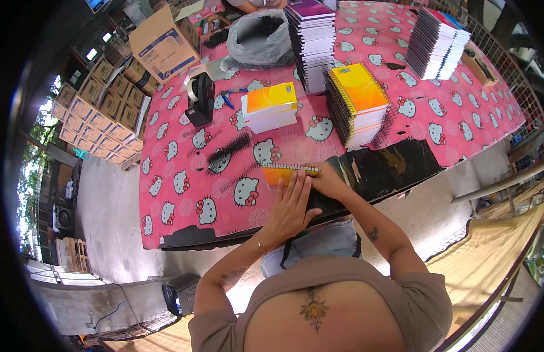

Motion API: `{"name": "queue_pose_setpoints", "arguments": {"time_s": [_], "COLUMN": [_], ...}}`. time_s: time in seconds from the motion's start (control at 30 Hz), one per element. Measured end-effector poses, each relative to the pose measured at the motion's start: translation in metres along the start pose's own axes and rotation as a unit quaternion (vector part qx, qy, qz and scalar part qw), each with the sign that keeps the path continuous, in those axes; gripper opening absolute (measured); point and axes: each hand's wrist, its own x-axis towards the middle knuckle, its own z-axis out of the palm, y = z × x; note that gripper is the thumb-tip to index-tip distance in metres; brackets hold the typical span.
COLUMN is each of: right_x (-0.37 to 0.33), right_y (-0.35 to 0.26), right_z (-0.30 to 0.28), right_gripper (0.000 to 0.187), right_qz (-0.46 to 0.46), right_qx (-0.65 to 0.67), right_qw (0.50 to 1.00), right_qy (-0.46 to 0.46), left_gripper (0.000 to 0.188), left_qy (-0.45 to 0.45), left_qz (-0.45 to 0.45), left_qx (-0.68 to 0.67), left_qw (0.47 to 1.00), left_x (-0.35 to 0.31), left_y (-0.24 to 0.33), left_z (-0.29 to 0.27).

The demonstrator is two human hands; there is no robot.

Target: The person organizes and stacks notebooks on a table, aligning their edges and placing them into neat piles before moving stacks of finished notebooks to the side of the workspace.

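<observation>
At the table's near edge lies an orange-yellow notebook (278, 175) with a row of spiral binding along its far edge. My left hand (289, 202) lies on its cover, fingers stretched out and flat. My right hand (330, 180) is closed round the right end of the notebook, its fingertips partly hidden. Loose black binding coils (229, 154) rest on the tablecloth to the left. Beyond them stands a small stack of orange-covered pages (273, 105). Farther right is a taller stack of spiral-bound yellow-orange notebooks (358, 97).
A black tape dispenser (200, 100) and blue pliers (227, 101) sit at the left. Behind are an open carton (166, 50), a plastic bag (259, 44) of black coils, and tall notebook stacks (312, 50). Black board (395, 167) covers the near right edge. Another person's arm (248, 4) shows behind.
</observation>
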Motion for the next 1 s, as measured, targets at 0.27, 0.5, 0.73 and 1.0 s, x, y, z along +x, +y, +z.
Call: {"name": "queue_pose_setpoints", "arguments": {"time_s": [0.27,0.5,0.73,1.0], "right_x": [-0.009,-0.028,-0.025,-0.025], "right_y": [-0.024,-0.036,-0.04,-0.06], "right_z": [-0.01,-0.047,-0.055,-0.025], "right_gripper": [0.031,0.028,0.017,0.017], "right_qz": [-0.069,-0.017,-0.019,-0.16], "right_qx": [-0.093,-0.037,-0.034,-0.242], "right_qw": [0.993,0.999,0.999,0.948], "right_qy": [0.006,0.003,-0.026,0.134], "left_gripper": [0.024,0.019,0.022,0.023], "left_qy": [-0.034,0.0,0.019,-0.046], "left_qz": [0.037,0.045,0.034,0.011], "left_qx": [-0.013,-0.04,-0.047,-0.014], "left_qw": [0.999,0.998,0.998,0.999], "left_x": [0.042,0.04,0.043,0.046], "left_y": [-0.029,-0.023,-0.018,-0.004], "left_z": [-0.025,-0.022,-0.021,-0.03]}}
